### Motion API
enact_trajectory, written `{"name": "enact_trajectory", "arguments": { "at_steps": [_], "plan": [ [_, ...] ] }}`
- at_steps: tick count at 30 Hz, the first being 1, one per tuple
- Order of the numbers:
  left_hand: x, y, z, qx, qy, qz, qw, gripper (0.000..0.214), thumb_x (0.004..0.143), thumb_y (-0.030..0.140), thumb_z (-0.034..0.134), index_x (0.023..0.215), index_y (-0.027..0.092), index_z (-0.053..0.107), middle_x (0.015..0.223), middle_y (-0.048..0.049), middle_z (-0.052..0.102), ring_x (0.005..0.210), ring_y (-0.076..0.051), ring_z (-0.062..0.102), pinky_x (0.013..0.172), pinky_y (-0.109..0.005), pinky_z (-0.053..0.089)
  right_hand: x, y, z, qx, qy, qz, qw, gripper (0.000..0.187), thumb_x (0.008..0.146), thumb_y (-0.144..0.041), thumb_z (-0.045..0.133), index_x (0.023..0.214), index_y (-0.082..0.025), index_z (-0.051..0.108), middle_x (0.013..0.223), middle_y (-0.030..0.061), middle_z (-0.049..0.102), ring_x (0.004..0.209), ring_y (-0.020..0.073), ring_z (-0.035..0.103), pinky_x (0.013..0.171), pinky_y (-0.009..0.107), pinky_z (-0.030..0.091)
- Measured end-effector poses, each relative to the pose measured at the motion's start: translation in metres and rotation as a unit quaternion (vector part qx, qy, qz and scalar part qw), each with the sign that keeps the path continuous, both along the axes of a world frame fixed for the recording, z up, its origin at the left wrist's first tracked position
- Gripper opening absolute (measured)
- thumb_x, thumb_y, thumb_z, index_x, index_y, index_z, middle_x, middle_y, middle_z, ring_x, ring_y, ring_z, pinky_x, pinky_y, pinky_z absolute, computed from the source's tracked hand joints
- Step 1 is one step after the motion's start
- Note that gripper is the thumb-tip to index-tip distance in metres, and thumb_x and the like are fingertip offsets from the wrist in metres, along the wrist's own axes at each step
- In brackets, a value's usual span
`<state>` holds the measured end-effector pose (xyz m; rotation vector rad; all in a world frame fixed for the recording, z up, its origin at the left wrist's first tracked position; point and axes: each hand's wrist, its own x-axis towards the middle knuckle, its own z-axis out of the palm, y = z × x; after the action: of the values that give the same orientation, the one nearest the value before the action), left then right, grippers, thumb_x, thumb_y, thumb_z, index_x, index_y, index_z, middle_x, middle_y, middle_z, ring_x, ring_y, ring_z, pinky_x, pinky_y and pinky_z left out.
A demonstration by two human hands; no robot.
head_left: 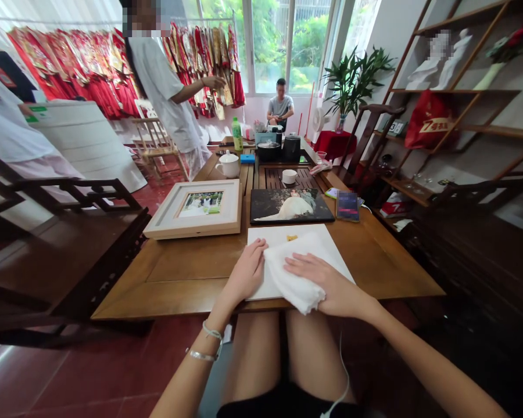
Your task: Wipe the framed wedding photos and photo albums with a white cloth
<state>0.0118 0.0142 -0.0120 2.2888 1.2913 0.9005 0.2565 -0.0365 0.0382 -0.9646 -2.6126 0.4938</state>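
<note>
A flat white board (331,255) lies at the table's near edge in front of me. My left hand (247,271) rests on its left side, fingers stretched out and holding nothing. A folded white cloth (287,273) covers much of the board. My right hand (320,281) holds this cloth against the board, fingers laid over its top and the thumb hidden. Just beyond the cloth, a small yellowish-brown mark or piece (292,238) shows on the board; I cannot tell which.
Behind the board are a dark picture panel (261,203), a framed photo (157,223) and a phone (347,206). Farther back stand a white lidded cup (229,165) and a black pot (268,152). People stand at left; another person (280,107) sits by the window.
</note>
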Motion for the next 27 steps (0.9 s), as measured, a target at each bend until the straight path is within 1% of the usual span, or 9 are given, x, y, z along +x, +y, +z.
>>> {"name": "enact_trajectory", "arguments": {
  "at_steps": [6, 9, 12, 14, 16, 18, 23, 25, 27],
  "plan": [
    [0.0, 0.0, -0.001, 0.001, -0.009, 0.0, 1.0, 0.036, 0.094, 0.018, 0.036, 0.126, 0.015, 0.053, 0.142, -0.0149, 0.048, 0.139, -0.024, 0.037, 0.117, -0.052, 0.026, 0.027, 0.042, -0.007, 0.022, -0.013, -0.079, 0.997, 0.064, 0.077, -0.018, 0.055, 0.14, -0.023, 0.045, 0.153, 0.0107, 0.033, 0.142, 0.0269, 0.025, 0.114, 0.055, 0.015],
    [-0.001, 0.0, -0.002, 0.004, -0.018, 0.001, 1.0, 0.036, 0.094, 0.018, 0.036, 0.125, 0.016, 0.054, 0.141, -0.0144, 0.049, 0.138, -0.024, 0.037, 0.117, -0.052, 0.026, 0.036, 0.068, -0.005, 0.017, -0.036, -0.142, 0.989, 0.068, 0.074, -0.016, 0.053, 0.142, -0.023, 0.043, 0.154, 0.012, 0.03, 0.143, 0.0283, 0.021, 0.114, 0.057, 0.013],
    [-0.001, 0.0, -0.002, 0.007, -0.021, -0.001, 1.0, 0.035, 0.094, 0.018, 0.036, 0.125, 0.017, 0.054, 0.141, -0.014, 0.049, 0.138, -0.024, 0.038, 0.116, -0.053, 0.027, 0.03, 0.086, -0.002, 0.003, -0.062, -0.19, 0.98, 0.072, 0.073, -0.014, 0.051, 0.144, -0.019, 0.04, 0.155, 0.0136, 0.027, 0.144, 0.0293, 0.019, 0.115, 0.055, 0.012],
    [-0.001, 0.0, -0.002, 0.009, -0.019, -0.001, 1.0, 0.035, 0.094, 0.018, 0.036, 0.125, 0.016, 0.053, 0.141, -0.0143, 0.049, 0.138, -0.024, 0.038, 0.116, -0.053, 0.027, 0.019, 0.088, -0.001, 0.003, -0.073, -0.195, 0.978, 0.073, 0.073, -0.013, 0.049, 0.144, -0.019, 0.039, 0.155, 0.0127, 0.028, 0.144, 0.0299, 0.018, 0.115, 0.056, 0.011],
    [-0.002, 0.001, -0.003, 0.008, -0.013, -0.001, 1.0, 0.036, 0.095, 0.017, 0.035, 0.125, 0.015, 0.053, 0.14, -0.015, 0.049, 0.138, -0.024, 0.038, 0.116, -0.053, 0.027, 0.008, 0.081, -0.001, 0.013, -0.077, -0.186, 0.979, 0.075, 0.072, -0.013, 0.048, 0.146, -0.021, 0.036, 0.155, 0.0115, 0.028, 0.144, 0.0302, 0.018, 0.114, 0.058, 0.01],
    [-0.002, 0.001, -0.003, 0.009, -0.009, -0.001, 1.0, 0.036, 0.094, 0.017, 0.034, 0.126, 0.015, 0.052, 0.141, -0.0154, 0.048, 0.138, -0.024, 0.037, 0.116, -0.054, 0.027, 0.0, 0.065, -0.001, 0.017, -0.08, -0.175, 0.981, 0.077, 0.072, -0.012, 0.047, 0.147, -0.021, 0.033, 0.155, 0.0113, 0.028, 0.144, 0.0303, 0.017, 0.114, 0.06, 0.011],
    [-0.001, 0.001, -0.003, 0.012, -0.014, 0.001, 1.0, 0.036, 0.093, 0.016, 0.036, 0.125, 0.015, 0.053, 0.14, -0.0158, 0.048, 0.138, -0.025, 0.037, 0.116, -0.054, 0.027, -0.004, -0.003, 0.003, 0.007, -0.1, -0.151, 0.983, 0.089, 0.064, -0.007, 0.047, 0.149, -0.022, 0.027, 0.158, 0.0116, 0.02, 0.145, 0.032, 0.009, 0.112, 0.064, 0.01],
    [0.0, 0.001, -0.002, 0.013, -0.013, 0.002, 1.0, 0.036, 0.094, 0.016, 0.036, 0.125, 0.015, 0.053, 0.141, -0.0157, 0.049, 0.138, -0.024, 0.037, 0.116, -0.052, 0.028, -0.001, -0.029, 0.008, 0.004, -0.107, -0.119, 0.987, 0.094, 0.06, -0.006, 0.047, 0.15, -0.024, 0.025, 0.159, 0.0107, 0.016, 0.145, 0.0319, 0.004, 0.112, 0.063, 0.009],
    [0.0, 0.0, -0.001, 0.014, -0.015, 0.002, 1.0, 0.036, 0.094, 0.016, 0.036, 0.125, 0.015, 0.053, 0.141, -0.0153, 0.049, 0.138, -0.024, 0.037, 0.116, -0.051, 0.028, 0.005, -0.046, 0.014, -0.003, -0.109, -0.075, 0.991, 0.096, 0.059, -0.005, 0.047, 0.15, -0.026, 0.024, 0.159, 0.0089, 0.014, 0.146, 0.0308, 0.001, 0.113, 0.062, 0.007]
  ]
}}
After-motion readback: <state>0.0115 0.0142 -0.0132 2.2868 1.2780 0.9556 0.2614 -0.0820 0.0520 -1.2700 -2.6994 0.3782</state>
